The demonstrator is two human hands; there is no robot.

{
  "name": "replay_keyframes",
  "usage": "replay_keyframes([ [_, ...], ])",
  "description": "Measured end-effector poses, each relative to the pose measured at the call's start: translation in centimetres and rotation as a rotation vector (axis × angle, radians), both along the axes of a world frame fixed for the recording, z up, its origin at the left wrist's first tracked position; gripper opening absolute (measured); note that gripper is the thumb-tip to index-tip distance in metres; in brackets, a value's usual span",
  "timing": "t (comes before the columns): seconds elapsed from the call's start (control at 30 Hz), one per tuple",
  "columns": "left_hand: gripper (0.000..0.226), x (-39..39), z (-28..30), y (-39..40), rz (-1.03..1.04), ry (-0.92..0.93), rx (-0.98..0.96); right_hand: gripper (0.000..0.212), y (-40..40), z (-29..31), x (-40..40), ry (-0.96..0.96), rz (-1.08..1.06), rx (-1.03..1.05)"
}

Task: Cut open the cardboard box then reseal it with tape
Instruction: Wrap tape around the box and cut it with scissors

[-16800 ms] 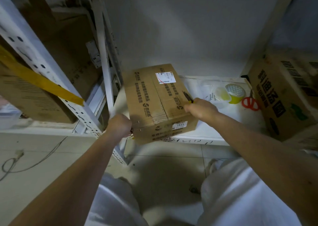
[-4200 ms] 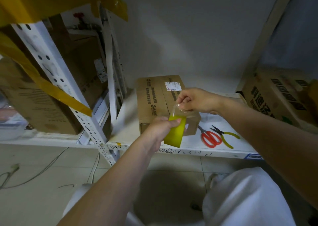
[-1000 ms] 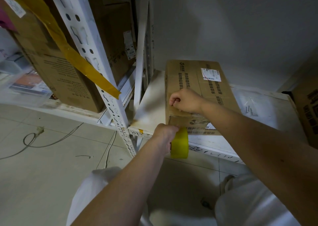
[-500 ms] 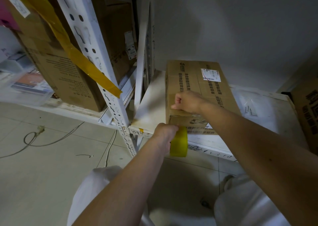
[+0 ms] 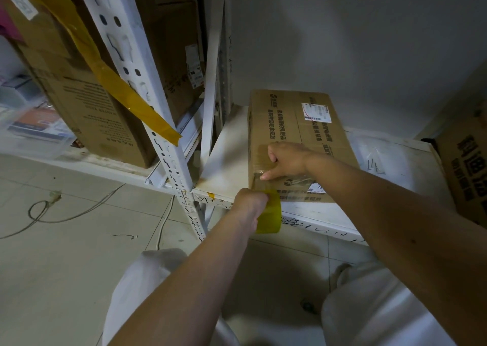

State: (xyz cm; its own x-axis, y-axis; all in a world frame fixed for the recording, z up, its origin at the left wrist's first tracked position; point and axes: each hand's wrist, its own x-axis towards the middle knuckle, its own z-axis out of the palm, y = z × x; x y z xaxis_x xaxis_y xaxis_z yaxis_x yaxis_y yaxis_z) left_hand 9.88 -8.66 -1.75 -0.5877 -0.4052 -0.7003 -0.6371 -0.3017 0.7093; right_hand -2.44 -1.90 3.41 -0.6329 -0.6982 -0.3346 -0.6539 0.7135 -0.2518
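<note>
A cardboard box (image 5: 297,140) is seen lying on a white shelf (image 5: 226,161), near its front edge, with a shipping label (image 5: 315,111) on its top face. The right hand (image 5: 286,160) is laid on the box's near top corner: the thumb is stretched out and pressed along the front edge, while the other fingers are curled loosely against the top, over a glossy strip of clear tape (image 5: 259,179) that runs down the front face. Nothing is gripped by this hand. Just below and in front of the box, a yellow tape roll (image 5: 270,214) is grasped by the left hand (image 5: 250,203), fingers wrapped round it, and is held at the shelf's lip. The strip appears to be drawn taut between roll and box, though the film is too faint to follow fully.
</note>
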Motion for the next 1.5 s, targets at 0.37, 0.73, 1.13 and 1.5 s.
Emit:
replay_keyframes([
  [0.37, 0.032, -1.0, -1.8, -0.5, 0.065, -0.020, -0.110, 0.061, -0.1, -0.5, 1.1, 0.182, 0.064, 0.024],
  [0.73, 0.046, -0.6, -2.7, -0.2, 0.030, 0.014, -0.215, 0.073, 0.0, -1.7, 1.9, 0.280, 0.032, -0.012],
  [1.13, 0.044, -0.6, -2.8, 0.0, 0.018, 0.021, -0.012, 0.079, 0.0, -1.3, 1.9, 0.258, 0.042, 0.024],
  [1.5, 0.036, -2.6, -7.3, -0.9, 0.025, -0.009, -0.027, 0.078, -0.1, -1.8, 2.1, 0.332, 0.036, 0.013],
])
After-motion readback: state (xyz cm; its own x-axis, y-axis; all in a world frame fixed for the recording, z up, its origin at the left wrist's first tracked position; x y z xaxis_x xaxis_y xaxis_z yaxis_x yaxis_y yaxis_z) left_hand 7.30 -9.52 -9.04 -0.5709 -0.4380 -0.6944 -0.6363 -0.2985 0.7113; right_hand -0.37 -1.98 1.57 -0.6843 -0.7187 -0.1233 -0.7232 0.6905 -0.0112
